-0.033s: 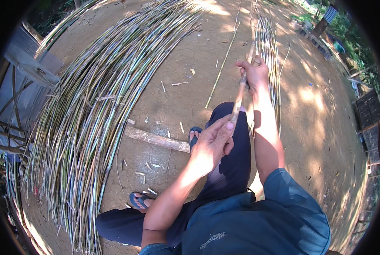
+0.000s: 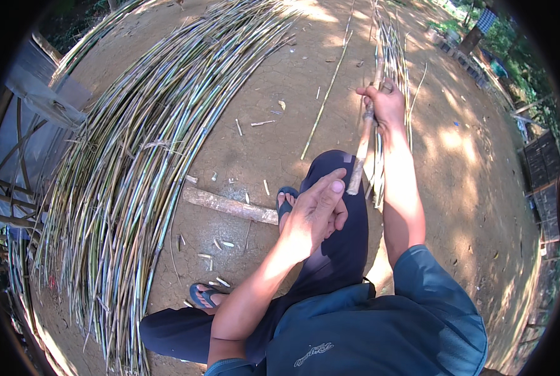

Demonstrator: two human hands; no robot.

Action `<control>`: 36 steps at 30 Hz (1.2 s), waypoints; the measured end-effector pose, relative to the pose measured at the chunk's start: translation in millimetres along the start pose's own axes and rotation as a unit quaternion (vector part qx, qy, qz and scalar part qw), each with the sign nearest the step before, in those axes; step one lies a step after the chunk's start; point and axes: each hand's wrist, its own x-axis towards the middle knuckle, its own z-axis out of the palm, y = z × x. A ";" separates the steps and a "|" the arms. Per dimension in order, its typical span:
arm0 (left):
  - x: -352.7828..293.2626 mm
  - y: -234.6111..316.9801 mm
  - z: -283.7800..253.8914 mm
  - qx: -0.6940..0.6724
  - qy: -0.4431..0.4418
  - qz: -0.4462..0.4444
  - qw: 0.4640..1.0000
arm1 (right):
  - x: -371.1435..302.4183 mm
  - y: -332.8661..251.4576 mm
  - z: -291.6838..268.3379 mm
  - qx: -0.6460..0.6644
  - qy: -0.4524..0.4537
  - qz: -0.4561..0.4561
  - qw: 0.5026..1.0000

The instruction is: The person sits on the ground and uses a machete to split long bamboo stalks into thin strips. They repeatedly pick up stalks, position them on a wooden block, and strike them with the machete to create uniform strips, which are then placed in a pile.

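Observation:
My right hand [image 2: 387,108] is closed around a long, pale brown wooden stick [image 2: 362,153], whose thick cut end points down by my knee. A knobbly dark joint shows on it just below my fist, and its far part runs away up the ground. My left hand [image 2: 314,216] is over my thigh, a little left of the stick's lower end. Its fingers are loosely bent and apart, with nothing in them. Beyond and under my right hand, a bundle of thin canes [image 2: 392,53] lies on the ground.
A large pile of long canes [image 2: 136,150], tied with a strip, covers the left side. A short log [image 2: 230,207] rests by my sandalled foot, with cut scraps [image 2: 228,244] around it. A single green cane [image 2: 327,94] lies ahead on the bare soil.
My left hand has let go of the stick. My right hand has moved slightly up and right with it, and its lower end has come away from my left fingers.

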 end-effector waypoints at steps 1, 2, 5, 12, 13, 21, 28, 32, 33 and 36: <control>-4.0 -2.3 -0.3 0.017 -0.007 0.015 1.000 | 20.1 1.2 -21.3 -0.037 -0.004 -0.011 0.999; -9.5 -4.8 -7.0 0.036 -0.013 0.029 0.999 | 40.5 9.9 -43.4 -0.097 0.005 -0.038 0.995; -27.1 -23.8 -54.1 0.107 0.009 0.037 0.994 | 89.8 30.4 -99.0 -0.258 0.039 -0.063 0.963; -123.5 -118.0 -189.0 0.069 0.385 -0.140 0.909 | 177.8 161.8 -191.7 -0.428 0.105 -0.033 0.897; -144.2 -127.2 -201.2 0.085 0.398 -0.168 0.898 | 173.1 176.7 -195.4 -0.414 0.099 0.027 0.904; -189.5 -135.1 -197.0 0.447 0.273 -0.233 0.819 | 95.7 272.6 -236.0 -0.574 0.196 0.121 0.786; -184.5 -138.3 -181.6 0.588 0.122 -0.308 0.738 | 44.0 289.5 -232.3 -0.594 0.166 0.056 0.785; -198.2 -124.2 -190.5 0.575 0.093 -0.310 0.752 | 34.7 293.3 -195.7 -0.500 0.125 -0.100 0.851; -207.6 -121.1 -197.9 0.581 0.091 -0.303 0.750 | 22.1 276.8 -172.8 -0.461 0.090 -0.102 0.877; -220.2 -102.7 -236.6 0.617 0.103 -0.298 0.721 | 5.9 231.7 -114.2 -0.392 0.011 -0.223 0.892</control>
